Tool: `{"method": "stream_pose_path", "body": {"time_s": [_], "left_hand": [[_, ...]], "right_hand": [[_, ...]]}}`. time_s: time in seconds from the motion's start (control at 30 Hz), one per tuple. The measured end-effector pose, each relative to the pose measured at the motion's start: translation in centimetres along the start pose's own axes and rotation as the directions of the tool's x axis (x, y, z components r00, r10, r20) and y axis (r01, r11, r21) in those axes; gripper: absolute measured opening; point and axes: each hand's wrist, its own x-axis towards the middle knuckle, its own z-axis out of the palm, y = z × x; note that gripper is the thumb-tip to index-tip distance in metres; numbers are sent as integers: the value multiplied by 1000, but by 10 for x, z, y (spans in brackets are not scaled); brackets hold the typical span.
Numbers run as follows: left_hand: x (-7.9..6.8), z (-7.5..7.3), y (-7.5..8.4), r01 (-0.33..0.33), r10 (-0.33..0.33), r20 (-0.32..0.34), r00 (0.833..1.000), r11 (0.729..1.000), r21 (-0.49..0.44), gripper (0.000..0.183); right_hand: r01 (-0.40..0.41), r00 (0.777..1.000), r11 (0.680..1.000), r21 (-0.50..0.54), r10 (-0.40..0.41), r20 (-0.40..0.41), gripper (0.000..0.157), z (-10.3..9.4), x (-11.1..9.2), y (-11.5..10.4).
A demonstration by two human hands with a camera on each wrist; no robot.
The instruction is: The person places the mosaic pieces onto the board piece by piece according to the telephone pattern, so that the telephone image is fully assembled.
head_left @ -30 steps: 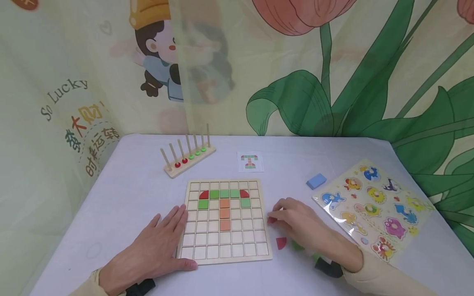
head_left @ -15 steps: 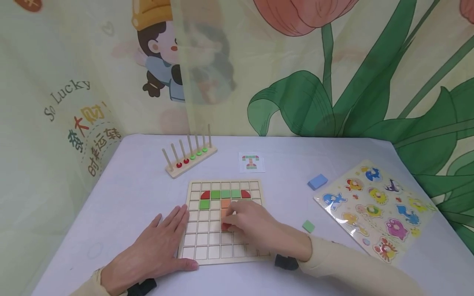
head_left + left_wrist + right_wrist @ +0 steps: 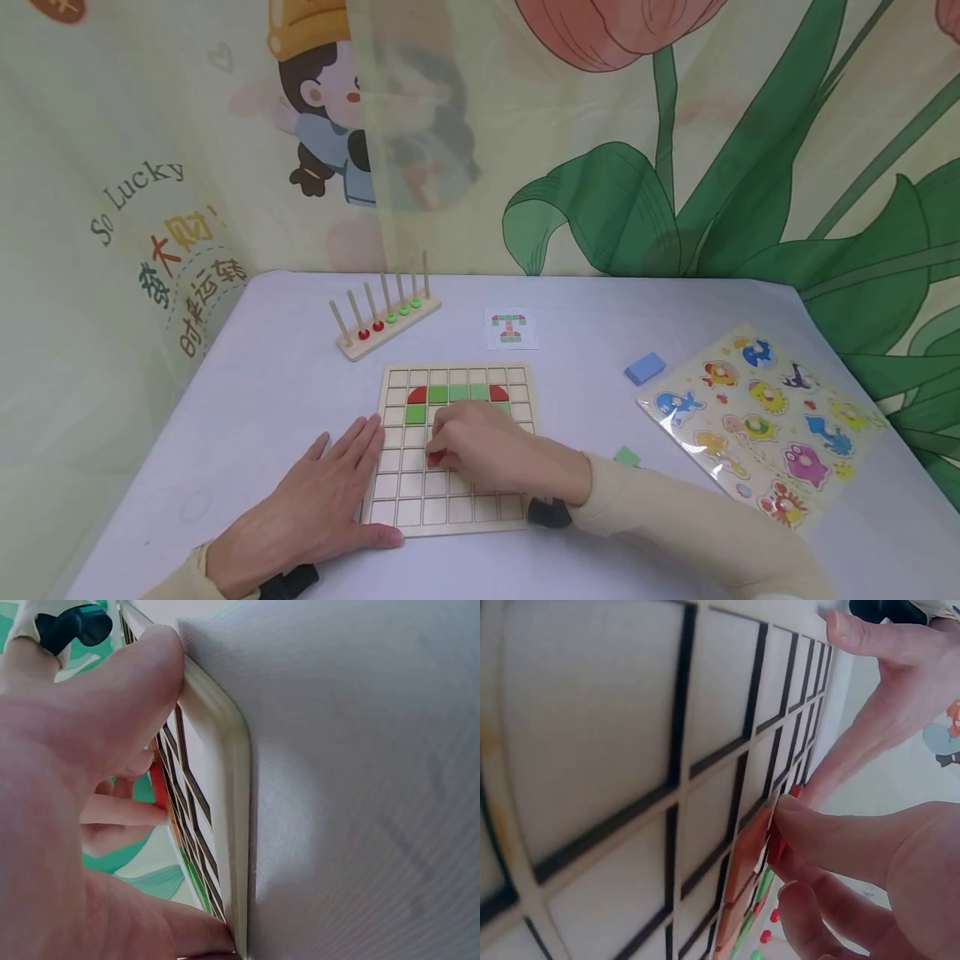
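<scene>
My left hand point(image 3: 315, 504) lies with straight fingers along the left edge of the wooden grid board point(image 3: 410, 510); its thumb touches the near left corner. Over the middle of the board, my right hand point(image 3: 487, 446) pinches a red quarter-circle tile point(image 3: 435, 459) between thumb and fingers. In the right wrist view that red tile point(image 3: 775, 844) stands just above the board, beside an orange tile point(image 3: 746, 847). A row of green tiles point(image 3: 458, 392) with red curved tiles at both ends fills cells near the top. In the head view my right hand covers the orange tiles.
A small pattern card point(image 3: 512, 328) lies behind the board. A peg stand point(image 3: 388, 329) with red and green rings is at the back left. To the right are a blue block point(image 3: 645, 368), a loose green tile point(image 3: 626, 456) and a wrapped sea-animal puzzle point(image 3: 761, 429).
My right hand has gone left from the loose tiles beside the board to over its middle, carrying the red tile. In the last half second it shifted slightly further left. My left hand stayed put.
</scene>
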Motion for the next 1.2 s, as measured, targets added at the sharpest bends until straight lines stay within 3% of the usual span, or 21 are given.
{"method": "stream_pose_path", "body": {"time_s": [0.4, 0.73, 1.0, 1.2], "left_hand": [[0, 1, 0, -1, 1, -2, 1000, 1000, -4, 129], [2, 0, 0, 11, -11, 13, 1000, 1000, -10, 130], [1, 0, 0, 5, -5, 5, 1000, 1000, -4, 130], [0, 0, 1, 3, -3, -5, 1000, 1000, -2, 129]], "right_hand": [[-64, 996, 997, 44, 61, 62, 27, 3, 3, 0], [-53, 997, 997, 49, 50, 61, 27, 2, 2, 0], [-48, 998, 997, 68, 51, -38, 22, -1, -14, 6], [-148, 982, 987, 58, 153, -108, 24, -6, -45, 17]]}}
